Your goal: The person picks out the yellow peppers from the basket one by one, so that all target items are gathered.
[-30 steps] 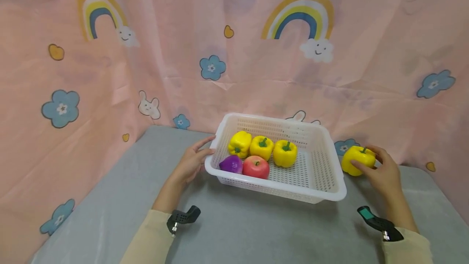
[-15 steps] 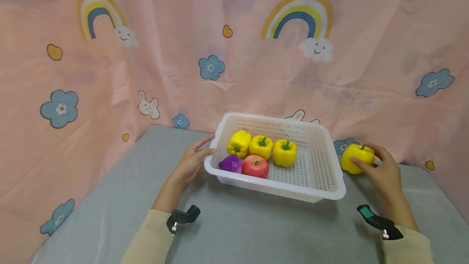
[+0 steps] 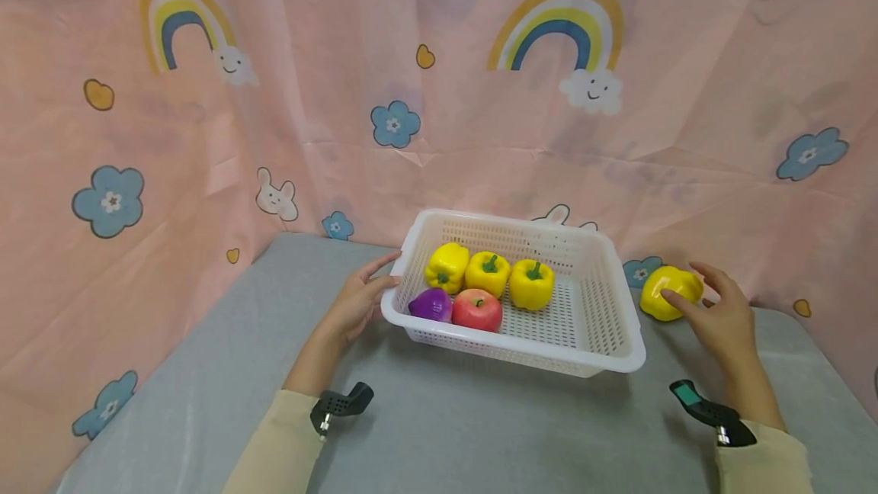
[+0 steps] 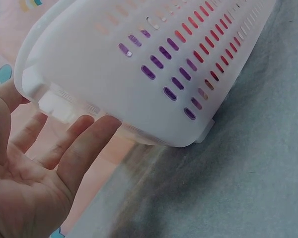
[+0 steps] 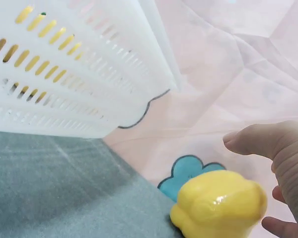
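Note:
In the head view, a white perforated basket (image 3: 521,357) holds three yellow bell peppers (image 3: 488,273), a purple onion-like vegetable (image 3: 430,305) and a red apple (image 3: 477,311). My left hand (image 3: 357,303) touches its left end. The left wrist view shows fairly straight fingers against the outer wall and the thumb by the rim. Right of the basket, another yellow bell pepper (image 3: 668,292) lies turned with its stem out of sight. My right hand (image 3: 723,319) is around its right side, fingers spread; the right wrist view shows the thumb (image 5: 253,140) apart from that pepper.
The grey table (image 3: 480,433) extends in front of the basket. A pink printed curtain (image 3: 439,97) hangs close behind the basket and the loose pepper. Each wrist wears a black device, such as the left wrist mount (image 3: 341,406).
The loose pepper has gone from upright with its stem showing to turned over with the stem hidden. My right fingers have spread away from it. My left hand and the basket stay put.

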Demonstrator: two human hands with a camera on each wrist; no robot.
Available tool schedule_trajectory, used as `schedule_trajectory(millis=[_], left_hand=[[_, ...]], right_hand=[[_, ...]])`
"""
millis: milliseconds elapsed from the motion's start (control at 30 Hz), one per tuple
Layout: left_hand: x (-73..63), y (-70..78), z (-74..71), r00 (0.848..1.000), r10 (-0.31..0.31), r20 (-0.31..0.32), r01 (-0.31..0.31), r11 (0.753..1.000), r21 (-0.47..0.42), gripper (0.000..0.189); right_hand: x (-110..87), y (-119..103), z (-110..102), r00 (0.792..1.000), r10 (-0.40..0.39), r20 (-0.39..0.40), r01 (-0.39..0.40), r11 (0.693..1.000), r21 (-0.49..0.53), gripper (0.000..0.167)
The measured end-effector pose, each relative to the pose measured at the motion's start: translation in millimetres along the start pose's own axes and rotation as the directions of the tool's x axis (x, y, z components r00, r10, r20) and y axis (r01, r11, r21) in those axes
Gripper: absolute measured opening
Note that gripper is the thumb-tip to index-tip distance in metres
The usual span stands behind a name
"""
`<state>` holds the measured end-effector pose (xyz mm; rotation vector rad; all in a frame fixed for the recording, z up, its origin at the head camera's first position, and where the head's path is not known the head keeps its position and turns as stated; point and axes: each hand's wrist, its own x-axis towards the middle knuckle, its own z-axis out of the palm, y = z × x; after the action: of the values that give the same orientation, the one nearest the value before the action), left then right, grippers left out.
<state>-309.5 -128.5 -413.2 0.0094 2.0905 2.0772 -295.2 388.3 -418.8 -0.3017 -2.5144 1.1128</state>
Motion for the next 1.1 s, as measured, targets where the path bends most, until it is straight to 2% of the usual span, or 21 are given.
schedule_trajectory(millis=[133, 400, 667, 800, 900, 1100], left_hand=[[-0.1, 0.2, -0.4, 1.0, 0.001, 0.003, -0.001, 1.0, 0.002, 0.054], [-0.4, 0.1, -1.2, 1.0, 0.012, 0.013, -0.012, 1.0, 0.006, 0.055], [0.1, -1.6, -0.7, 1.0, 0.009, 0.012, -0.009, 1.0, 0.01, 0.055], [0.6, -2.0, -0.2, 1.0, 0.005, 0.012, -0.005, 1.0, 0.006, 0.055], [0.9, -1.7, 0.0, 1.0, -0.002, 0.012, 0.002, 1.0, -0.002, 0.055], [1.0, -1.2, -0.5, 1.0, -0.003, 0.006, 0.003, 1.0, -0.006, 0.055]], right_hand=[[-0.1, -8, -3, 1.0, -0.012, -0.012, 0.013, 1.0, 0.005, 0.076], [-2.4, -38, -19, 0.991, -0.123, -0.053, 0.123, 0.992, -0.005, 0.073], [-13.1, -75, -30, 0.984, -0.151, -0.098, 0.154, 0.988, 0.022, 0.067], [-20.2, -92, -34, 0.98, -0.175, -0.096, 0.177, 0.984, 0.016, 0.067], [-25.6, -103, -33, 0.971, -0.228, -0.071, 0.229, 0.973, 0.008, 0.067], [-37.9, -122, -23, 0.937, -0.349, -0.029, 0.35, 0.936, 0.048, 0.068]])
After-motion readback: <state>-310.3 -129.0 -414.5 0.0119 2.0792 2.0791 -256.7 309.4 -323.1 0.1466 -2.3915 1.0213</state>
